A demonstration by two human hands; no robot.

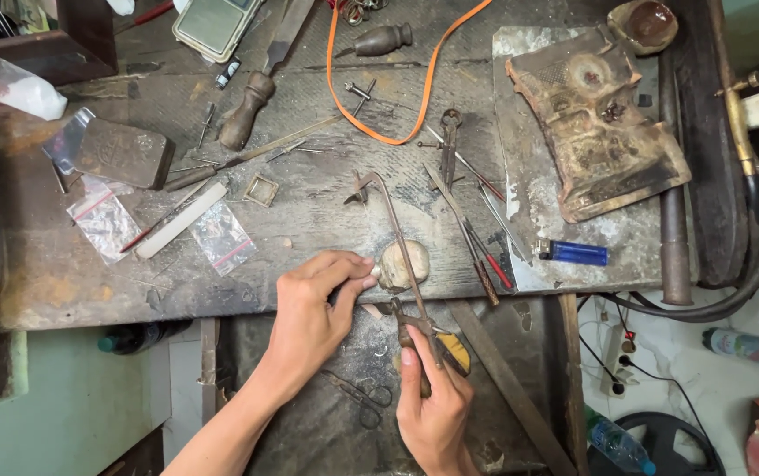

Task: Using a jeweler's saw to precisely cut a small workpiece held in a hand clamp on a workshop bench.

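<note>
My right hand [433,407] is closest to me. It comes up from the bottom edge, and its fingers are curled tight around the handle of a small saw [404,264]. My thumb lies flat along the handle. My left hand [313,308] reaches in from the lower left with the arm stretched out. Its fingertips are squeezed together against a pale round lump [401,264] at the edge of the wooden bench [309,220]. If there is a tiny piece between those fingers, I cannot see it.

My right hand covers most of the handle, so I cannot tell its shape. A bit of yellow peeks out beside it. Below the bench, a little pair of scissors [357,395] lies in the dark tray and is hard to see.

The saw is thin, rusty brown metal. Its frame runs up from my right hand, past the lump, and bends at the top.

Farther off are a blue lighter [573,253] and an orange cord [397,97].
</note>
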